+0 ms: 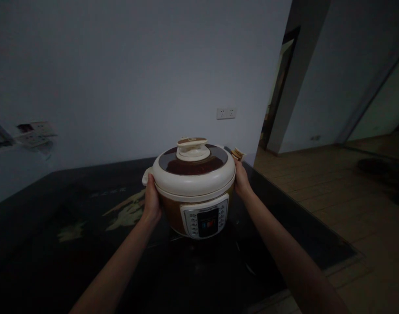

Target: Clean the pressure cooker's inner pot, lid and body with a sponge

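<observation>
An electric pressure cooker (193,185) with a cream rim, a brown body and a dark red top is in the middle of the view, its control panel (206,218) facing me. A raised knob-like handle (192,146) tops its lid, which is on. My left hand (152,203) grips the cooker at its left side handle, and my right hand (241,179) grips the right side by the other handle. The fingers of both hands are mostly hidden behind the cooker. Whether its base touches the table cannot be made out clearly.
Beneath the cooker is a glossy black table (88,187) with pale leaf-like patterns. A pale wall with a double socket (226,113) rises behind it. Another socket panel (38,133) is at far left. Wood-look floor (300,174) and a doorway (279,87) lie to the right.
</observation>
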`<state>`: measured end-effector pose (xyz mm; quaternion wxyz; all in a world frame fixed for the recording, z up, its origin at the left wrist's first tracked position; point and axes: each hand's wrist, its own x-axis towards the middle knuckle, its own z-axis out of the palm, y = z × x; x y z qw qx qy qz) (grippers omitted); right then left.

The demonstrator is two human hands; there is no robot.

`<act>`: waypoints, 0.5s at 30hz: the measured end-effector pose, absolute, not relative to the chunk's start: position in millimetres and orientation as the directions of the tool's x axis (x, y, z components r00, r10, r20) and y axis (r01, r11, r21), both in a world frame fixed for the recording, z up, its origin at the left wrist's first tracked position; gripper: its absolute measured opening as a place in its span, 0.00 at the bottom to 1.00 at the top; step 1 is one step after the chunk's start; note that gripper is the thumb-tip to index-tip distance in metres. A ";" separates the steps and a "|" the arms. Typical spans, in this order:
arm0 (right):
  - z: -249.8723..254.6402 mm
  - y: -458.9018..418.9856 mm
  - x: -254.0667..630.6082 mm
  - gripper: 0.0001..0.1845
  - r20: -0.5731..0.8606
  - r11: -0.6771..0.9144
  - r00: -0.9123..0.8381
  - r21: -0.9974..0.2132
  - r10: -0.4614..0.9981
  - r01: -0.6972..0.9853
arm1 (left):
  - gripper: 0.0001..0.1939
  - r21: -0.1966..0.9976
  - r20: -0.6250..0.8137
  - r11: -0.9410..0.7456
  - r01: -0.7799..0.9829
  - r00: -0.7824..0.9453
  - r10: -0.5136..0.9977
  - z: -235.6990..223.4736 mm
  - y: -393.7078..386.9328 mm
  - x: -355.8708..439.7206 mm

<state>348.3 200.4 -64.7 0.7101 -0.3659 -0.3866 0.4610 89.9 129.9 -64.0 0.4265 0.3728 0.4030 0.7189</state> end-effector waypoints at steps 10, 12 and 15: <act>-65.1 205.6 367.8 0.16 0.231 0.337 0.324 -0.885 0.917 -0.322 | 0.27 0.866 0.220 -0.338 -0.368 -0.327 0.919 -64.5 136.7 109.4; -64.4 207.6 372.4 0.16 0.238 0.348 0.338 -0.883 0.911 -0.315 | 0.27 0.858 0.206 -0.332 -0.392 -0.328 0.922 -64.0 137.5 115.3; -61.9 210.8 381.2 0.16 0.256 0.374 0.366 -0.878 0.895 -0.300 | 0.27 0.851 0.210 -0.330 -0.409 -0.310 0.927 -64.1 140.4 126.4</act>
